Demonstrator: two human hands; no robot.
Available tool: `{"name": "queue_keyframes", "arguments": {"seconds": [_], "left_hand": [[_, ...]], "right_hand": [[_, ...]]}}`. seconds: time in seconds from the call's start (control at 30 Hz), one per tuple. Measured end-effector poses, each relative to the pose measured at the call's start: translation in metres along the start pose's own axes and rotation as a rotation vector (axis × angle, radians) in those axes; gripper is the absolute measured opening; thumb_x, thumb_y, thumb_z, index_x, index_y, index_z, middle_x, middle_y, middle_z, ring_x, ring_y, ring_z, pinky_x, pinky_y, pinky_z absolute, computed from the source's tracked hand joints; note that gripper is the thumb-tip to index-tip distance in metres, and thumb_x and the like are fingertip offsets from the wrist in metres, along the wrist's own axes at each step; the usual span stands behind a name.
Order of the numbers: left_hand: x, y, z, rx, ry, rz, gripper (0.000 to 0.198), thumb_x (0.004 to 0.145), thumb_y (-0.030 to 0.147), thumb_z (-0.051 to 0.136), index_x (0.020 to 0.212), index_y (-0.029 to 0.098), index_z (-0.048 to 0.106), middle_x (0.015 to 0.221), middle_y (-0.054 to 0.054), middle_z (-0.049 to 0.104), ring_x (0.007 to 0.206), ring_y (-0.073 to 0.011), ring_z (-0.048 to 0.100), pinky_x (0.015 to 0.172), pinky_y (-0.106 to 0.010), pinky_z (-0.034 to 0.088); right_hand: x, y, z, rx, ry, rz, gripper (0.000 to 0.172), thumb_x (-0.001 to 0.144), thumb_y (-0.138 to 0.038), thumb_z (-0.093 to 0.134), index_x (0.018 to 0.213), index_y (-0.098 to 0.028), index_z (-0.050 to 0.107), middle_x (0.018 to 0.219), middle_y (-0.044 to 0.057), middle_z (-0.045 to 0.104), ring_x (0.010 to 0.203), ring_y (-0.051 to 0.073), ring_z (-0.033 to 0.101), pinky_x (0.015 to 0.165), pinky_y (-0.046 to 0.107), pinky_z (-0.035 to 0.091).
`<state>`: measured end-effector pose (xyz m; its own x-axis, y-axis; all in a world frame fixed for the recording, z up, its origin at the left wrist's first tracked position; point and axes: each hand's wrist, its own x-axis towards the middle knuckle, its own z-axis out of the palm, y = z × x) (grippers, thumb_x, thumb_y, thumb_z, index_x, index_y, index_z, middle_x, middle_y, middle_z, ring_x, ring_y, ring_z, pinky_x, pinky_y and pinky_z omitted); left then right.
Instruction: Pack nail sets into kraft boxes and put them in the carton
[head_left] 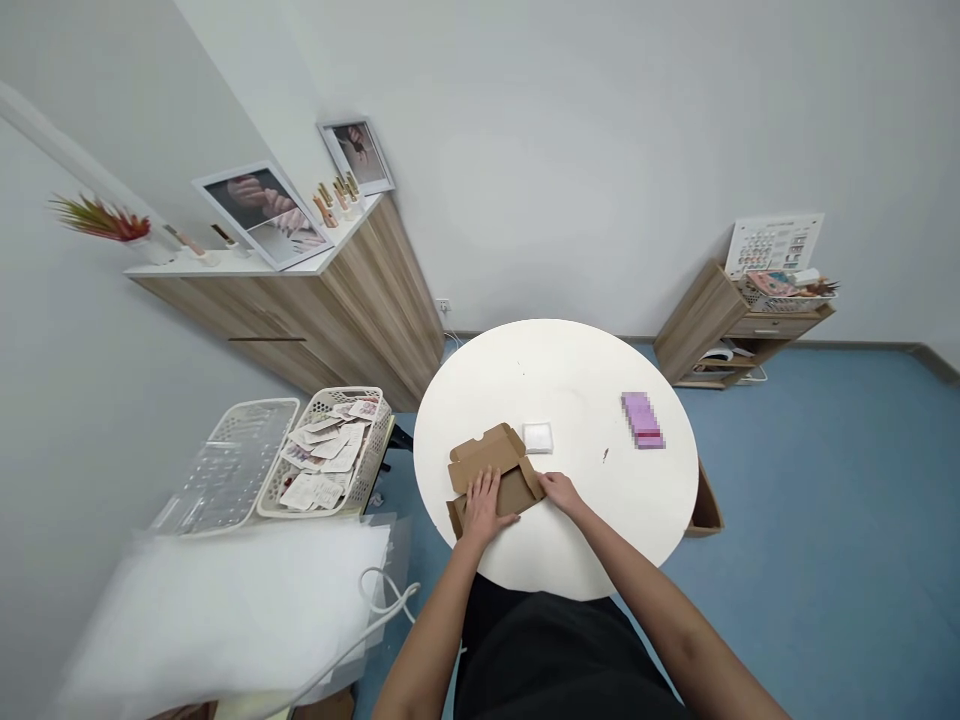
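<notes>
hidden: box (491, 462) front under left hand (484, 508); pink item (643, 420) blurred.
left hand: flat on box, fingers spread wide.
right hand (561, 492): at box's right edge, fingers curled; grip unclear.
box: open, on counter (570, 540), white pad (538, 437) just beside.

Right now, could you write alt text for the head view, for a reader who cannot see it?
Seen from above, the left hand lies flat on an open cardboard box on a round white table, and the right hand touches its right edge. A small white packet lies beyond the box.
</notes>
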<state>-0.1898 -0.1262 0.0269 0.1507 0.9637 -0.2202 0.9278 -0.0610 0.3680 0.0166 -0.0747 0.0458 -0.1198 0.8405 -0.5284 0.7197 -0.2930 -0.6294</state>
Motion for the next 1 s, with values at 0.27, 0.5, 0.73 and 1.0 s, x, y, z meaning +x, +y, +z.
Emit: {"name": "queue_keyframes", "arguments": {"seconds": [0.27,0.5,0.73,1.0], "left_hand": [[0.005,0.003,-0.002,0.025,-0.016,-0.030,0.118,0.064,0.058,0.074,0.154,0.020,0.007,0.161,-0.016,0.012,0.148,-0.0363,0.005,0.118,-0.057,0.011],[0.011,0.002,-0.006,0.045,-0.090,0.034,0.123,0.060,0.061,0.076,0.154,0.020,0.009,0.161,-0.017,0.010,0.148,-0.0366,0.006,0.118,-0.058,0.009],[0.014,-0.003,-0.021,0.022,-0.080,0.166,0.116,0.061,0.058,0.077,0.153,0.022,0.014,0.160,-0.015,0.017,0.148,-0.0342,0.013,0.118,-0.054,0.012],[-0.028,-0.013,-0.030,-0.231,0.447,-0.232,0.048,0.091,0.039,0.046,0.136,0.021,0.045,0.129,-0.012,0.058,0.123,-0.0255,0.053,0.101,-0.042,0.042]], "right_hand": [[0.004,-0.032,0.005,-0.423,-0.060,0.031,0.034,0.084,-0.046,0.059,0.105,-0.020,0.061,0.105,0.009,0.069,0.094,0.023,0.066,0.067,0.028,0.045],[-0.005,-0.023,0.008,-0.507,-0.037,-0.002,0.027,0.093,-0.026,0.041,0.107,-0.017,0.063,0.108,0.014,0.068,0.100,0.027,0.064,0.079,0.037,0.046],[-0.012,-0.025,0.001,-0.551,0.041,-0.603,0.074,0.074,-0.038,0.072,0.138,-0.017,0.040,0.143,0.017,0.045,0.130,0.032,0.040,0.099,0.042,0.043],[0.007,-0.025,0.016,-0.601,-0.110,-0.561,0.108,0.060,-0.029,0.086,0.150,-0.015,0.028,0.153,0.017,0.033,0.143,0.031,0.026,0.108,0.040,0.040]]}}
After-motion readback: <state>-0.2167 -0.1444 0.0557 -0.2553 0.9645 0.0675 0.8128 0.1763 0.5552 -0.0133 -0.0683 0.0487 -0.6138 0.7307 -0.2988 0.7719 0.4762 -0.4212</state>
